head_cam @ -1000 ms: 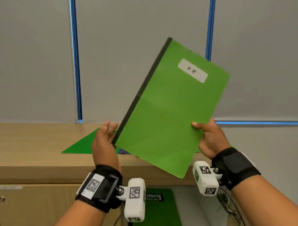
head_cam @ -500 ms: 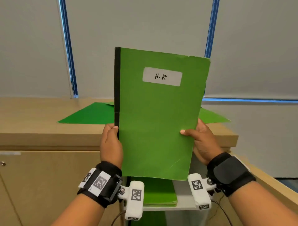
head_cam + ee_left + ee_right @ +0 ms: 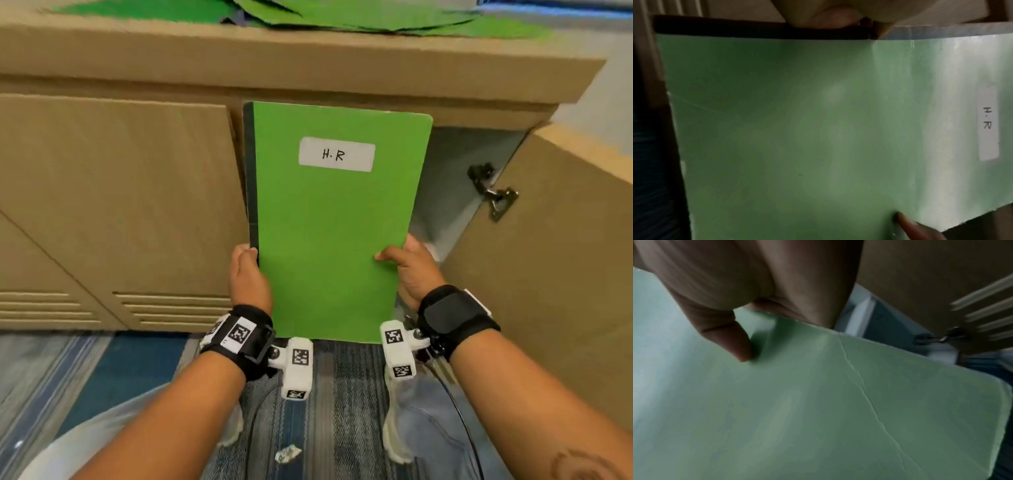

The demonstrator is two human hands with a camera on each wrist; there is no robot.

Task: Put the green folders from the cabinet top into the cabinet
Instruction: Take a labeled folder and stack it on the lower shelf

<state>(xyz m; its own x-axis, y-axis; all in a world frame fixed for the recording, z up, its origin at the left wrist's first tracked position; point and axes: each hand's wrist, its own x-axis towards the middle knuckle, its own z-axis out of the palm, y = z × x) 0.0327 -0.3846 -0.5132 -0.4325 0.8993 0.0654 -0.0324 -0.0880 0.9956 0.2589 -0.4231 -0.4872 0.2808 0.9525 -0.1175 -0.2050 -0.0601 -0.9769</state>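
**Green "H.R" folder held upright at the open cabinet**

Both hands hold one green folder (image 3: 329, 240) upright in front of the cabinet's open compartment (image 3: 455, 178). The left hand (image 3: 247, 277) grips its black-spined left edge, fingers curled round it; the right hand (image 3: 409, 270) pinches the right edge, thumb pressed on the front cover and the other fingers behind. A white label (image 3: 336, 155) reading "H.R" sits near the top of the cover. In the right wrist view a crease (image 3: 865, 391) runs across the cover below the thumb (image 3: 731, 339).

The cabinet door (image 3: 555, 260) stands swung open to the right, its metal hinge (image 3: 493, 193) showing. A closed door (image 3: 116, 205) lies to the left of the folder. More green folders (image 3: 342, 15) lie spread on the cabinet top (image 3: 274, 58), above the held one. Below is blue striped carpet (image 3: 137, 363).
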